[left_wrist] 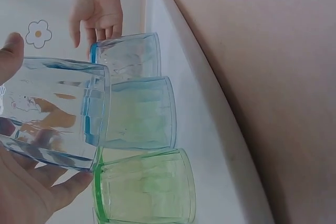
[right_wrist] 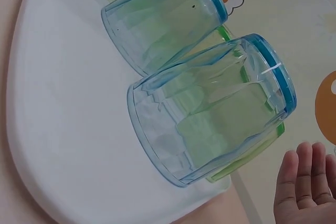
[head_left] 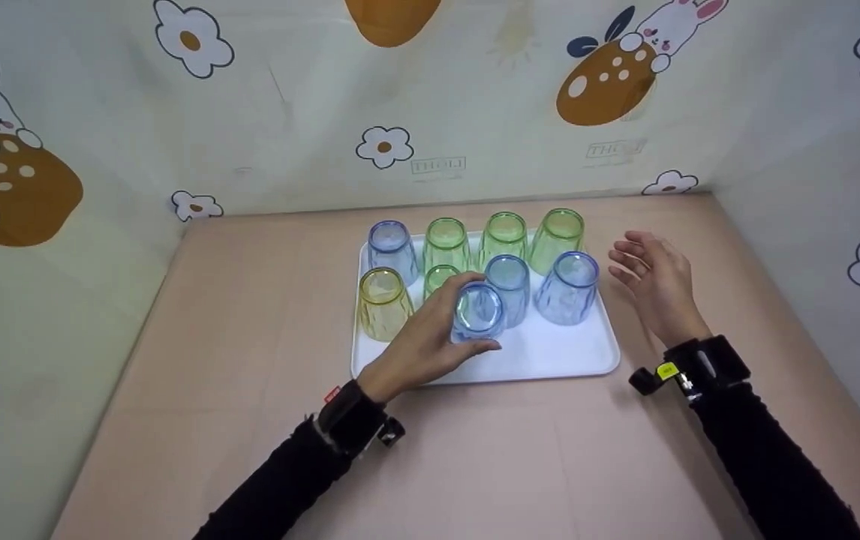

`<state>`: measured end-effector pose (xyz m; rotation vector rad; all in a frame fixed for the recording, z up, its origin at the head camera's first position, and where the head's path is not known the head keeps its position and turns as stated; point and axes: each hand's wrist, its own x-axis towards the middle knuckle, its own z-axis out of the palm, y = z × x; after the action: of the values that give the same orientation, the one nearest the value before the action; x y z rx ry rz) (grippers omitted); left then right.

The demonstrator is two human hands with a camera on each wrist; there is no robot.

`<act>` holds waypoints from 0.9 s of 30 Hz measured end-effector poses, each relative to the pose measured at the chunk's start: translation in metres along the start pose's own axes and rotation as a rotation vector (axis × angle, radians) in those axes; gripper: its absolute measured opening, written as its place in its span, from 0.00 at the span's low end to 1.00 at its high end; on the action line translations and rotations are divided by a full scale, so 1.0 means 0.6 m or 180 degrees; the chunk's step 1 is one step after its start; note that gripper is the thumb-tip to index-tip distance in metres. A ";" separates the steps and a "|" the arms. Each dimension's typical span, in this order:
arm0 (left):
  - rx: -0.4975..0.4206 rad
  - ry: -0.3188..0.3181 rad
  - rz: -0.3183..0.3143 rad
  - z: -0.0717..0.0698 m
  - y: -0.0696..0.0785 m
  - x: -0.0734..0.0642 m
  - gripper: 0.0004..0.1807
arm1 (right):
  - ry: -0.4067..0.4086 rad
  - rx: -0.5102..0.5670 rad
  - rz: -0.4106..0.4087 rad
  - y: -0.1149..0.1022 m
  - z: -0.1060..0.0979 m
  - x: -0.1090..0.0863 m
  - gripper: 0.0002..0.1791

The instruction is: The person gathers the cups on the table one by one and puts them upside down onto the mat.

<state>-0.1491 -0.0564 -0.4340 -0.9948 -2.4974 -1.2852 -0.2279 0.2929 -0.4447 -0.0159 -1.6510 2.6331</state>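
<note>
My left hand (head_left: pixel 430 334) grips a clear blue glass (head_left: pixel 479 311), raised over the front part of a white tray (head_left: pixel 557 360). In the left wrist view the held glass (left_wrist: pixel 52 111) lies between thumb and fingers, apart from the glasses behind it. My right hand (head_left: pixel 655 281) is off the tray's right side, holding nothing, its fingers loosely bent. Nearest to it stands an upside-down blue glass (head_left: pixel 567 289) at the front row's right end. Another blue glass (head_left: pixel 507 289) stands beside that one. A green glass (head_left: pixel 441 277) is partly hidden behind my left hand.
A yellow glass (head_left: pixel 385 304) stands at the tray's left. Along the back are a blue glass (head_left: pixel 392 251) and three green glasses (head_left: pixel 446 244). The tray lies on a pinkish-tan table (head_left: pixel 250 315), with a patterned cloth (head_left: pixel 287 112) behind it.
</note>
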 end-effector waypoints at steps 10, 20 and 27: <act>-0.0014 -0.0157 -0.0147 0.013 -0.004 -0.008 0.46 | 0.0006 0.0300 0.0107 0.006 -0.001 -0.003 0.23; -0.0175 -0.0311 -0.0225 0.025 -0.018 -0.012 0.46 | 0.0083 0.0364 0.0217 0.008 -0.010 -0.003 0.25; -0.0302 -0.0502 -0.0323 0.034 -0.022 -0.014 0.45 | 0.0166 0.0381 0.0357 0.013 -0.016 -0.004 0.24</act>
<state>-0.1479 -0.0502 -0.4588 -1.0404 -2.6577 -1.4186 -0.2252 0.2981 -0.4559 -0.1776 -1.5172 2.7828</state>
